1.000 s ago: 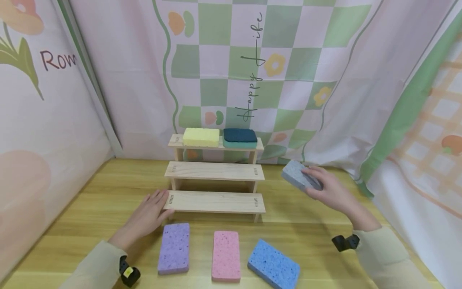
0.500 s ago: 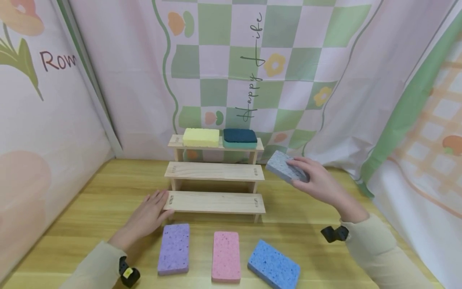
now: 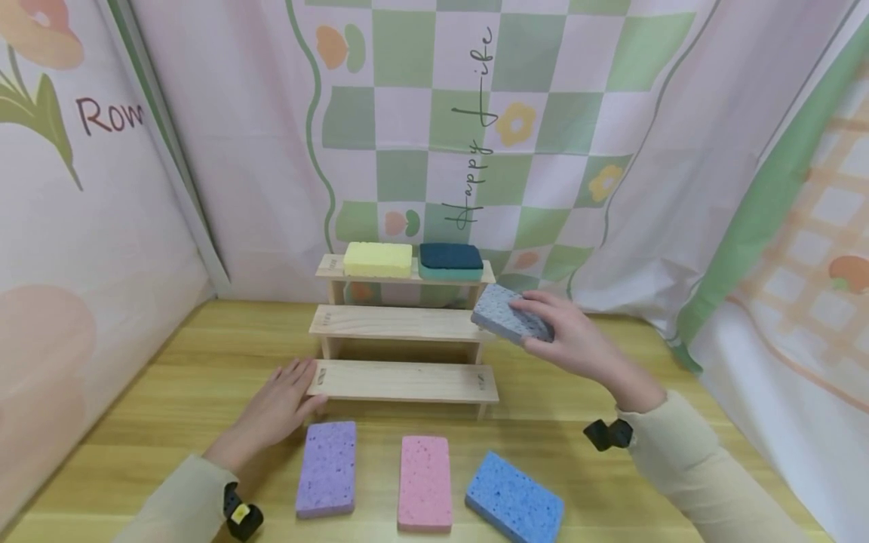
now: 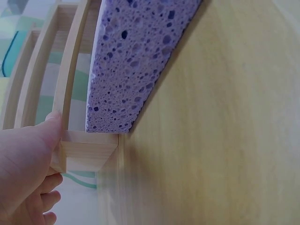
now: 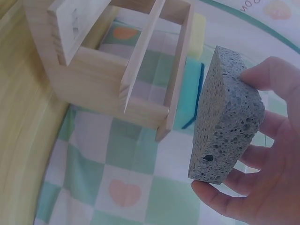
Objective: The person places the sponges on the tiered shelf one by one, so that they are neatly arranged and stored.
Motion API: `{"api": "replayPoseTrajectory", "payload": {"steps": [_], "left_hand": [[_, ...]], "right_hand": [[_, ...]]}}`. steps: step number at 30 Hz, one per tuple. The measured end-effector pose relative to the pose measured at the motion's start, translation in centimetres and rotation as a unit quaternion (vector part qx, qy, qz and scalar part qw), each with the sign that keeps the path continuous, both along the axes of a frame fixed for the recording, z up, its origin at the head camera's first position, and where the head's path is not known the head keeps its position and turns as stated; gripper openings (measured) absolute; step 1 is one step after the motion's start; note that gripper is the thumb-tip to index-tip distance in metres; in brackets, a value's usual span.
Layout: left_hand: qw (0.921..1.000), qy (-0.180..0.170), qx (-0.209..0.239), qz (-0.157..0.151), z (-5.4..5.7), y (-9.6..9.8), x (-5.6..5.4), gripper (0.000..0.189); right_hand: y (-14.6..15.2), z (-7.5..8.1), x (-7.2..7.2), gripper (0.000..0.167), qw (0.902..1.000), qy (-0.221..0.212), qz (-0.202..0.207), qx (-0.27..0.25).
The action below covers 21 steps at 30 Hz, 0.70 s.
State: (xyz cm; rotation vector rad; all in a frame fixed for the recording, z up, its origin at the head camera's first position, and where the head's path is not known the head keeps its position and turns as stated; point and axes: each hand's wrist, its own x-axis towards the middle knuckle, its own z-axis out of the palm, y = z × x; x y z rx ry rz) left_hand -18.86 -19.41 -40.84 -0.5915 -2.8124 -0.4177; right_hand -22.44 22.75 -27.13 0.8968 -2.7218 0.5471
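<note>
A grey sponge (image 3: 511, 313) is held up by my right hand (image 3: 570, 332), thumb on one side and fingers on the other. It overlaps the right end of the middle tier in the head view; the right wrist view shows its speckled side (image 5: 229, 112). My left hand (image 3: 274, 403) grips the bottom left corner of a three-tier wooden shelf (image 3: 403, 381), thumb (image 4: 52, 124) on the front edge and fingers around the end. On the top tier sit a yellow sponge (image 3: 378, 259) and a teal sponge with a dark blue top (image 3: 451, 262).
On the wooden table (image 3: 156, 362) before the shelf lie a purple sponge (image 3: 327, 469), a pink sponge (image 3: 424, 483) and a blue sponge (image 3: 514, 498) turned at an angle. A green-checked curtain (image 3: 462, 121) hangs close behind the shelf.
My right hand has carried the grey sponge leftward, from right of the shelf to the end of its middle tier. The left hand has stayed at the shelf's corner.
</note>
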Motion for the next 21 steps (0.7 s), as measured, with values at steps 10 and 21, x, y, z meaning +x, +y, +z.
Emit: {"api": "replayPoseTrajectory", "payload": {"steps": [10,21], "left_hand": [[1.0,0.002,-0.001,-0.003,0.0,0.0,-0.1,0.062],[1.0,0.008,0.0,-0.004,0.0,0.1,0.0,0.062]], "right_hand": [[-2.3,0.0,-0.2,0.052,0.9997,-0.007,0.018,0.016],[-4.5,-0.7,-0.9,0.05,0.9988,-0.014,0.042,0.023]]}}
